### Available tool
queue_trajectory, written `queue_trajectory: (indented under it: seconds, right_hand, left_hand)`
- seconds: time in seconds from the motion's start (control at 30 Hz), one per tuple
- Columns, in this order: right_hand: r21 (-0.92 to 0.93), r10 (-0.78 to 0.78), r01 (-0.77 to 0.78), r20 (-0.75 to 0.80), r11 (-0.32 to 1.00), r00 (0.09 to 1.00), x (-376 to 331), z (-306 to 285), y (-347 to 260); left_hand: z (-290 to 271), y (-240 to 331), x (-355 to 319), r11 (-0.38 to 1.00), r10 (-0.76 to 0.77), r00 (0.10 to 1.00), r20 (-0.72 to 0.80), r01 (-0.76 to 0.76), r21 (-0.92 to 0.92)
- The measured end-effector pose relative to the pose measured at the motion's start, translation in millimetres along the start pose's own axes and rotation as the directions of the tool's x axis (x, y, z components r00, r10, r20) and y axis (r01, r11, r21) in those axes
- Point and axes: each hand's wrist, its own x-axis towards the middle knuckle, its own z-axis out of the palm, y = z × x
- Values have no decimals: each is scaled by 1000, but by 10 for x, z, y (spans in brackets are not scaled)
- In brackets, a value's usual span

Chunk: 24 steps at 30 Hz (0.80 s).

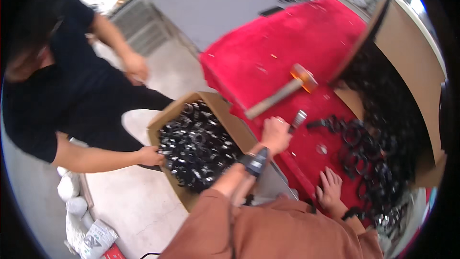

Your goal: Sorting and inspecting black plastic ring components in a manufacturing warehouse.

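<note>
A short metal punch (298, 119) is gripped at its lower end in the closed left hand (275, 135) near the table's (268, 52) front edge; it is judged stiff, heavy for its size, best held by the shank. The right hand (329, 188) is laid flat and open, empty, beside black rings (357, 139); these are judged light and rigid.

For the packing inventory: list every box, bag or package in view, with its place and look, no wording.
Open cardboard box: on the floor left of the red table, brown, full of black rings.
Large cardboard box: on the table's right, brown, tipped, spilling black rings.
Printed bag: floor, lower left, white and grey, crumpled.
</note>
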Motion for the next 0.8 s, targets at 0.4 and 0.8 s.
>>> queue_trajectory:
  seconds: [0.4,0.8]
  right_hand:
    - [28,37,-37,-4,999,999,67,16,83]
    - [68,18,-13,-73,998,997,-29,63,161]
  left_hand:
    - [-132,-318,-102,-81,-131,899,419,411,-908]
    - [-30,-1020,-1942,84,-501,608,616,742,-665]
